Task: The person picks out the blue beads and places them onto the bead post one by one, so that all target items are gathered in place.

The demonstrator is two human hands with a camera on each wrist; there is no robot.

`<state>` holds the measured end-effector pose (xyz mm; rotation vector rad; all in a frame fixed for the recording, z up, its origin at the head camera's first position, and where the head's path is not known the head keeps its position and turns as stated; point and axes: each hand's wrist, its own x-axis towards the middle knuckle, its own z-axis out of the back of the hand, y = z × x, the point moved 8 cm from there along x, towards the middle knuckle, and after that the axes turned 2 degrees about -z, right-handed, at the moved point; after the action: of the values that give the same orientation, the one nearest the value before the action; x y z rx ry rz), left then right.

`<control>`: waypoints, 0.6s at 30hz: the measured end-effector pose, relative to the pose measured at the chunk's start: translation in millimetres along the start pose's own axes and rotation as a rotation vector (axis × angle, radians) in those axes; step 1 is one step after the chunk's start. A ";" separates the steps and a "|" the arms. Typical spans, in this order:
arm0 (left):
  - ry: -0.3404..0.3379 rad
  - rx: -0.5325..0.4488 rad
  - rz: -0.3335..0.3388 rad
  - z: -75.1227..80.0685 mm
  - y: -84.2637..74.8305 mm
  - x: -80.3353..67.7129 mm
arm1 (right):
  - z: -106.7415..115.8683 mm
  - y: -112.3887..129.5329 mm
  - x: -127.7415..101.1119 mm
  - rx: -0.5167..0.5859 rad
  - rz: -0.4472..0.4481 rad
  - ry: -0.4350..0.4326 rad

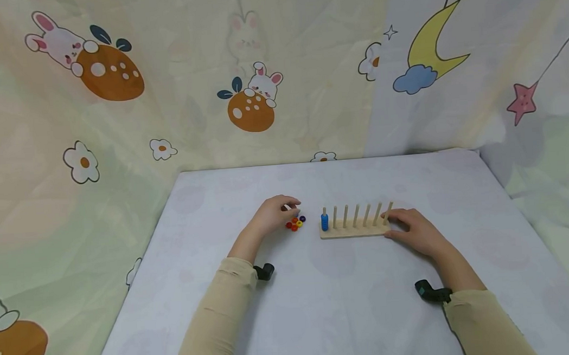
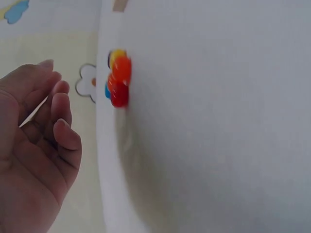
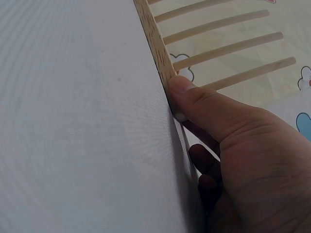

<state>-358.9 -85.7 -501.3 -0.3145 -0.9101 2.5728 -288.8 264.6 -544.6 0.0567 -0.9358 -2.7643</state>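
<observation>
A wooden peg board (image 1: 355, 232) with a row of upright pegs stands on the table. Blue beads (image 1: 325, 222) are stacked on its leftmost peg. My right hand (image 1: 413, 231) grips the board's right end, the thumb (image 3: 181, 85) against its front edge. To the left of the board lies a small cluster of beads (image 1: 294, 227) in red, orange, yellow and dark blue, with a lighter blue one among them. Just above and behind these beads is my left hand (image 1: 273, 213), fingers loosely bent; the left wrist view shows no bead between them.
The white-covered table (image 1: 341, 304) spreads out in front of both hands. A patterned cloth (image 1: 186, 96) with rabbits and flowers hangs behind it and along the sides. Small black cameras (image 1: 432, 291) sit on both wrists.
</observation>
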 end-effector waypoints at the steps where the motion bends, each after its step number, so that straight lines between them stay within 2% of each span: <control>1: -0.002 -0.004 0.015 1.6 4.5 -0.1 | 0.1 0.1 -0.2 -0.001 -0.001 0.001; 5: 0.000 -0.003 0.051 3.6 21.5 1.8 | 0.3 0.6 -0.6 -0.004 0.003 0.001; 9: 0.009 0.017 0.058 1.5 33.9 5.2 | 0.4 1.0 -0.8 0.003 0.003 -0.003; 18: 0.034 0.047 0.065 -3.4 38.4 9.0 | 1.3 2.0 -0.4 0.006 -0.003 -0.013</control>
<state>-376.8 -107.3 -529.2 -0.3786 -0.8394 2.6355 -288.2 263.9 -542.4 0.0406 -0.9482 -2.7680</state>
